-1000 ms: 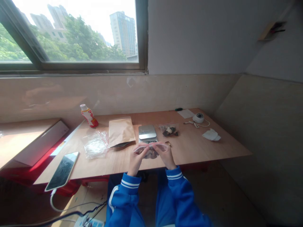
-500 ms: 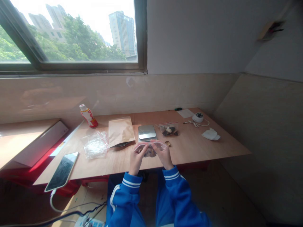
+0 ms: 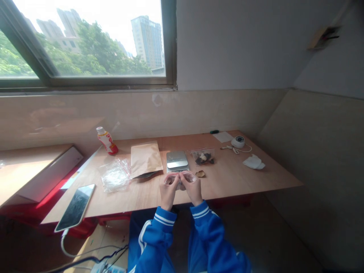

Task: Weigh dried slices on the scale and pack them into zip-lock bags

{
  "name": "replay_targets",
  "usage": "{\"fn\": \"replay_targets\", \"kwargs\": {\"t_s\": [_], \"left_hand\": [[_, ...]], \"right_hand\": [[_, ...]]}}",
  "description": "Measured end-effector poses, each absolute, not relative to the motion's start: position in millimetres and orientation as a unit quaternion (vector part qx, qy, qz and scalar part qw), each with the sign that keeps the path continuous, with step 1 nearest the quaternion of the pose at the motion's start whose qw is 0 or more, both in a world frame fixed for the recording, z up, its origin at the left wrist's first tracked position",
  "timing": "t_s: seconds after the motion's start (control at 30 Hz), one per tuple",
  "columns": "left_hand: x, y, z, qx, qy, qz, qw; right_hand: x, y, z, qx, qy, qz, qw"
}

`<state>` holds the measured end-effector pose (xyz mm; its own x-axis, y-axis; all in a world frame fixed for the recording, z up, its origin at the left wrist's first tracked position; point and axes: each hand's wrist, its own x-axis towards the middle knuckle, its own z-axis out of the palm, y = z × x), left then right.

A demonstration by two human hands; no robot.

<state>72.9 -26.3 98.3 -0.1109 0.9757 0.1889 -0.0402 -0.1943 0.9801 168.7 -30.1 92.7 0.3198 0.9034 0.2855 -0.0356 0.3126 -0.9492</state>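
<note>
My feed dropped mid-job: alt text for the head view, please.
A person's left hand and right hand hold a clear bag by its rim, near a scale on a wooden table. Left of the scale lies a brown pouch; to its right, another bag with dark and pale pieces.

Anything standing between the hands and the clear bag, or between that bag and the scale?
Nothing visible: left hand and right hand grip the clear bag directly, and no object shows between it and the scale.
</note>
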Motion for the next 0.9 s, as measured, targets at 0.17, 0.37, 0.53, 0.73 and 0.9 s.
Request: {"fn": "replay_targets", "kwargs": {"t_s": [0.17,0.37,0.53,0.73,0.9], "left_hand": [[67,-19,101,0.514,0.435,0.549,0.495],[67,-2,106,0.502,0.479,0.494,0.524],[77,7,107,0.473,0.458,0.486,0.575],[46,3,81,0.492,0.461,0.458,0.579],[20,-1,63,0.448,0.498,0.48,0.566]], "right_hand": [[181,-23,88,-0.468,-0.465,0.372,0.653],[215,-8,84,-0.493,-0.441,0.402,0.633],[241,11,83,-0.519,-0.444,0.384,0.622],[328,68,77,-0.705,-0.407,0.181,0.552],[366,97,69,-0.762,-0.331,0.098,0.548]]}}
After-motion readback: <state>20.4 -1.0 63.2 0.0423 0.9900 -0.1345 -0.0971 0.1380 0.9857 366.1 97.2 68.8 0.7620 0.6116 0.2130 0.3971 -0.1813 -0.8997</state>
